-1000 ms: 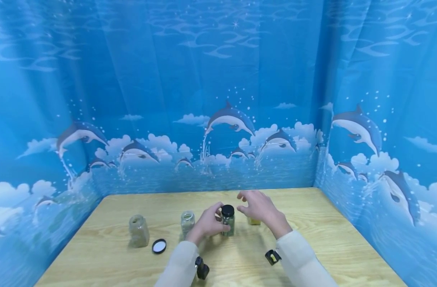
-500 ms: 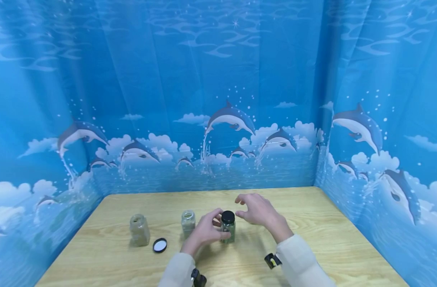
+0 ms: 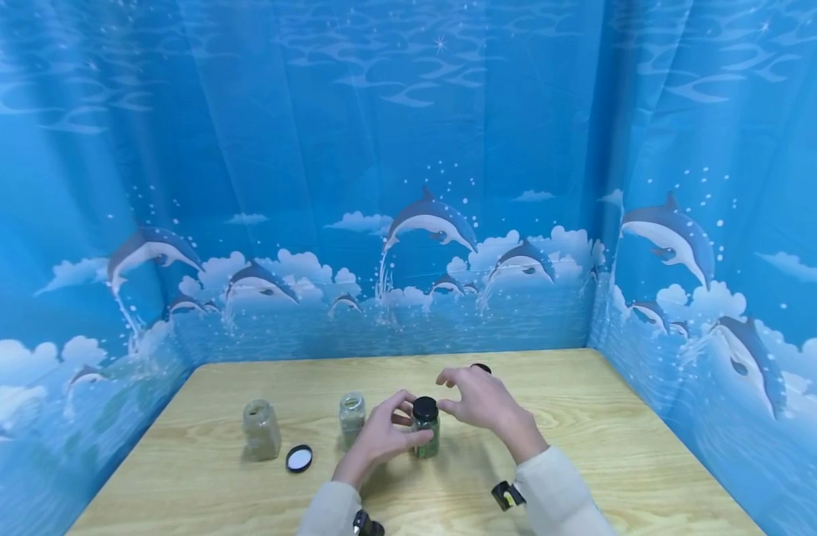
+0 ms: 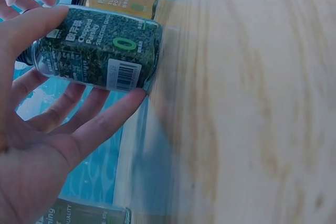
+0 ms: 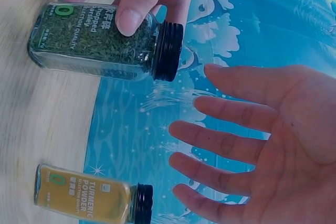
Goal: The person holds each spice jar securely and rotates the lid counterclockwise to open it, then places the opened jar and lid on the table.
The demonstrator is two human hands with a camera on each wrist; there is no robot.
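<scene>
My left hand point(image 3: 383, 432) holds a glass jar of chopped parsley point(image 3: 425, 439) upright over the table, thumb on the near side and fingers round the other. Dark green flakes fill this jar, and a black screw lid point(image 3: 424, 408) caps it. Close to the lid's right, my right hand point(image 3: 483, 398) hovers with its fingers spread and nothing in them, as the right wrist view shows. A turmeric powder jar point(image 5: 86, 195) with a black lid point(image 5: 143, 204) stands behind the right hand, mostly hidden in the head view.
Two open, lidless glass jars stand left of the hands: a paler jar point(image 3: 351, 418) near the left wrist and a cloudy jar point(image 3: 261, 432) farther off. A loose black lid point(image 3: 299, 458) lies white side up on the wooden table point(image 3: 200, 476). A blue dolphin curtain point(image 3: 408, 149) surrounds the table.
My left hand and the parsley jar have shifted slightly toward me. My right hand has come a little nearer and to the left, and the turmeric jar's lid now shows behind it.
</scene>
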